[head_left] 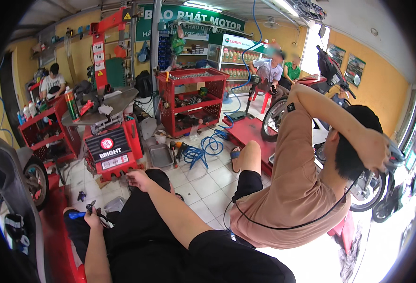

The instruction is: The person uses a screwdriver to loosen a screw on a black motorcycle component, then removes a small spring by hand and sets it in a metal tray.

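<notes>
My left hand (93, 220) is closed around a small dark metal part (90, 206) above my left thigh; its exact kind is too small to make out. Beside that hand lie a bright blue piece (77, 215) and a black bent piece (105, 220); whether they join the held part I cannot tell. Over my right knee, my right hand (139, 180) reaches forward with its fingers bent together. What they hold, if anything, is too small to see. Just beyond its fingertips stands the foot of a red tyre-changing machine (115, 147).
A grey tray (161, 156) and coiled blue air hose (203, 150) lie on the tiles. Red tool carts (168, 106) stand behind. Close on my right a person in a brown shirt (283, 203) sits with an arm raised. Motorcycle wheels (36, 181) flank both sides. Other people sit farther back.
</notes>
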`<move>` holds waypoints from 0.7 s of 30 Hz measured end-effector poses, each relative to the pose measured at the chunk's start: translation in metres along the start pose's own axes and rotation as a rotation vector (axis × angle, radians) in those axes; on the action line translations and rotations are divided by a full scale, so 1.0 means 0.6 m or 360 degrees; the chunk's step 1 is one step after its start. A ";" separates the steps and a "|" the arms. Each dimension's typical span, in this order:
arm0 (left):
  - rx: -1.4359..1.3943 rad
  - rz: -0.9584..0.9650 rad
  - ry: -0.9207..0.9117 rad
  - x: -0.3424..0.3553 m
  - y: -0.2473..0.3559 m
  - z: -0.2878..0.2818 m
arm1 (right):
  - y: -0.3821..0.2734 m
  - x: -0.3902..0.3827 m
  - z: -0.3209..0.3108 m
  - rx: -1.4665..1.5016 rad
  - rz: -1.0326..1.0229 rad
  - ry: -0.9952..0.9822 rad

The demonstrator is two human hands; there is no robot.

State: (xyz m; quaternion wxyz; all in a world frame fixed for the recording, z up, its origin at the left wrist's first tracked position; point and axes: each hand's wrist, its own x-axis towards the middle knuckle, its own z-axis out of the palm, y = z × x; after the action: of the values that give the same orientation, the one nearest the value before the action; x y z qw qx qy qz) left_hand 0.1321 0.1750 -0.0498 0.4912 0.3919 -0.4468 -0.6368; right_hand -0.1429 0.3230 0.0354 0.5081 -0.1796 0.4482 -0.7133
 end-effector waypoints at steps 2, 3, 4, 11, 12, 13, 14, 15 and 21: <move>0.0043 -0.0028 -0.0031 0.015 -0.012 0.012 | -0.003 0.025 -0.006 -0.0174 0.0026 0.0061; 0.0061 0.0029 -0.0066 0.020 -0.017 0.014 | 0.000 0.034 -0.004 -0.0260 0.0013 0.0138; 0.0063 0.0016 -0.0055 0.035 -0.018 0.000 | 0.005 0.042 0.017 -0.0343 0.0011 0.0192; 0.0116 -0.0097 -0.0152 0.001 -0.009 0.042 | 0.048 0.067 0.009 -0.0872 0.0196 0.0261; 0.0108 -0.0140 -0.0166 -0.005 0.000 0.051 | 0.052 0.069 0.011 -0.0847 0.0251 0.0294; 0.0112 -0.0136 -0.0142 -0.014 0.009 0.061 | 0.057 0.071 0.010 -0.0821 0.0305 0.0333; 0.0184 -0.0154 -0.0194 -0.006 0.008 0.060 | 0.055 0.078 0.012 -0.0789 0.0334 0.0379; 0.0190 -0.0139 -0.0210 -0.001 0.003 0.058 | 0.055 0.085 0.014 -0.0767 0.0345 0.0409; 0.0124 -0.0192 -0.0308 0.016 0.007 0.055 | 0.071 0.105 0.030 -0.0892 0.0356 0.0475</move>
State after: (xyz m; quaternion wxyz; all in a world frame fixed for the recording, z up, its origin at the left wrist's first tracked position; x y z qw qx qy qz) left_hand 0.1002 0.1712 -0.0365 0.3910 0.3735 -0.4923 -0.6821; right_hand -0.1323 0.2553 -0.0024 0.4428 -0.1554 0.7134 -0.5204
